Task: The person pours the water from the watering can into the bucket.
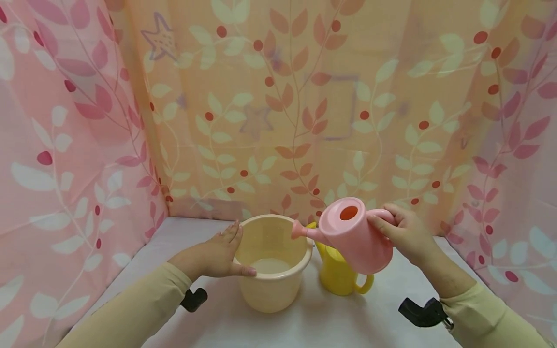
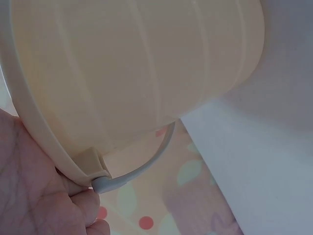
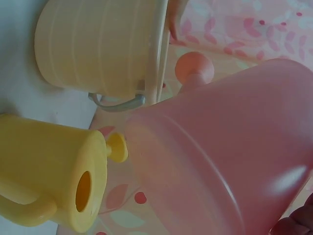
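Observation:
A cream bucket (image 1: 271,294) stands upright on the white surface, with some liquid visible at its bottom. My left hand (image 1: 215,253) rests on the bucket's left rim, fingers extended and thumb lying along the front edge. In the left wrist view the palm touches the rim beside the grey handle (image 2: 142,171). With my right hand (image 1: 409,232) I grip the handle of a pink watering can (image 1: 359,241). The can is tilted left, its spout head over the bucket's right rim. Whether water flows from it I cannot tell.
A yellow watering can (image 1: 337,275) stands just right of the bucket, partly hidden behind the pink one. Leaf-patterned curtains (image 1: 296,121) enclose the back and both sides of the white table (image 1: 209,319).

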### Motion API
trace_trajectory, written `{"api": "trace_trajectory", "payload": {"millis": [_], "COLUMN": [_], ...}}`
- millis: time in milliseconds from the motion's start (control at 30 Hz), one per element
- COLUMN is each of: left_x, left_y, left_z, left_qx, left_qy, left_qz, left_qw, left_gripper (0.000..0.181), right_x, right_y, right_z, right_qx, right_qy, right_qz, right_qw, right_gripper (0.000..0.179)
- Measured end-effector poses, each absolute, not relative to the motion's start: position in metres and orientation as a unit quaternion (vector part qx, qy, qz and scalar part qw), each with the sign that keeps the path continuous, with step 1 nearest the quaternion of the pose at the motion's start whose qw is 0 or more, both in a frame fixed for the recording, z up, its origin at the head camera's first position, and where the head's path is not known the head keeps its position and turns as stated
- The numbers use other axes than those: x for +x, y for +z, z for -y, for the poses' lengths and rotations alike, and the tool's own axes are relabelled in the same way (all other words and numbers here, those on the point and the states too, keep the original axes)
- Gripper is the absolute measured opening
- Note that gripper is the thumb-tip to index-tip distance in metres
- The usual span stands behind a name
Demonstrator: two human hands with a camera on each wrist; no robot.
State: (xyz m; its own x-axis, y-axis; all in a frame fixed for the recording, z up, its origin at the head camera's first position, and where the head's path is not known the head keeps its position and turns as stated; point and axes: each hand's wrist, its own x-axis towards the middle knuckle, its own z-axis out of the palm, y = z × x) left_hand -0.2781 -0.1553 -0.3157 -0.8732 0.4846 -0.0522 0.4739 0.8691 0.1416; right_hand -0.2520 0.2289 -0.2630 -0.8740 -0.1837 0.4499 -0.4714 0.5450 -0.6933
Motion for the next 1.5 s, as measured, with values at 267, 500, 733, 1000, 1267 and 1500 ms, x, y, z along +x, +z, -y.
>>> {"api": "trace_trajectory", "payload": {"millis": [267, 500, 733, 1000, 1267, 1500], "left_x": [-0.277, -0.278, -0.278, -0.278, -0.278, -0.278], "left_y": [-0.316, -0.315, -0.315, -0.315, -0.316, -0.316], "left_z": [0.155, 0.155, 0.156, 0.156, 0.156, 0.156], "left_qx": [0.247, 0.246, 0.239, 0.239, 0.236, 0.236], "left_qy": [0.065, 0.064, 0.06, 0.065, 0.064, 0.061], "left_qz": [-0.966, -0.966, -0.968, -0.968, -0.968, -0.968], "left_qw": [0.041, 0.044, 0.047, 0.05, 0.049, 0.05], "left_gripper": [0.119, 0.118, 0.117, 0.12, 0.119, 0.12], "right_x": [-0.255, -0.257, -0.259, -0.261, -0.261, -0.26], "right_y": [-0.261, -0.26, -0.256, -0.254, -0.252, -0.25], "right_z": [-0.228, -0.225, -0.222, -0.218, -0.212, -0.211], "right_qx": [0.201, 0.2, 0.209, 0.199, 0.203, 0.202], "right_qy": [0.426, 0.417, 0.405, 0.386, 0.371, 0.375], "right_qz": [0.865, 0.87, 0.872, 0.884, 0.889, 0.892], "right_qw": [0.172, 0.168, 0.177, 0.174, 0.173, 0.155], "right_gripper": [0.019, 0.02, 0.023, 0.022, 0.022, 0.023]}}
